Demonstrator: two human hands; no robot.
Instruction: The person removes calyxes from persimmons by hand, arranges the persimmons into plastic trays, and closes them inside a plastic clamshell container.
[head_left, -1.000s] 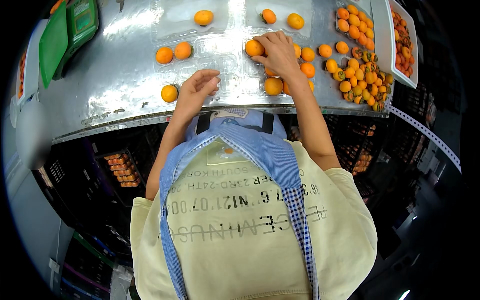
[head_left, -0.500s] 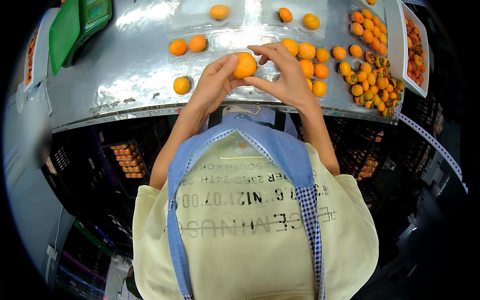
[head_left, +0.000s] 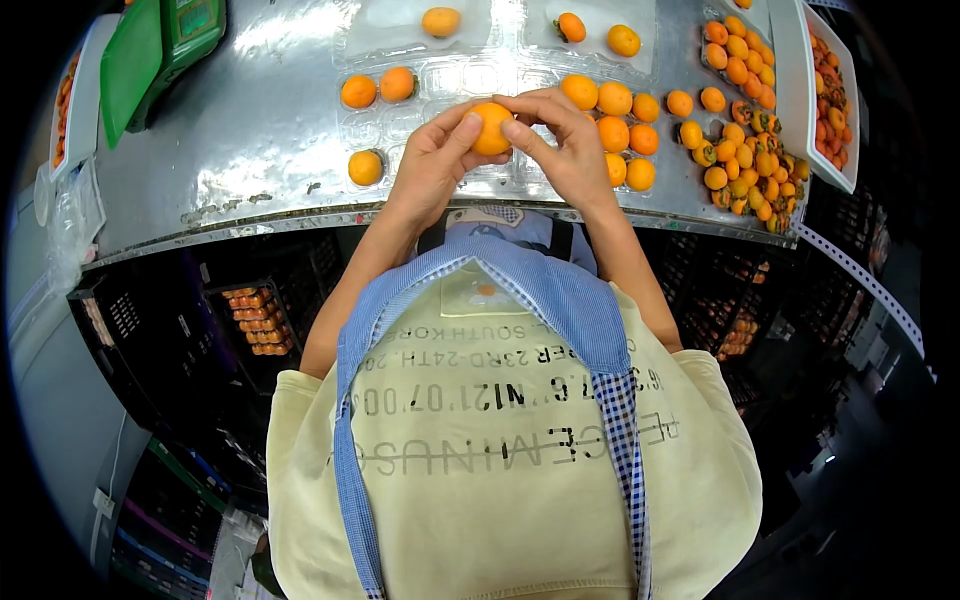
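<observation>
One orange persimmon is held up in front of me above the metal table. My left hand grips it from the left, its thumb across the front and its fingers behind and beneath. From the right, my right hand closes on it too, thumb against its face and fingertips at its top. Beneath my hands lies a clear plastic tray with round hollows, partly hidden. Two persimmons sit at its upper left, and a single persimmon sits lower left. Several persimmons are grouped just right of my right hand.
A heap of smaller persimmons lies at the table's right, beside a white crate of fruit. At the upper left stands a green scale. Dark crates are stacked below the table's front edge.
My right hand has moved in from beside the persimmon and closed on it; its thumb now presses the fruit's front. My left hand keeps its hold.
</observation>
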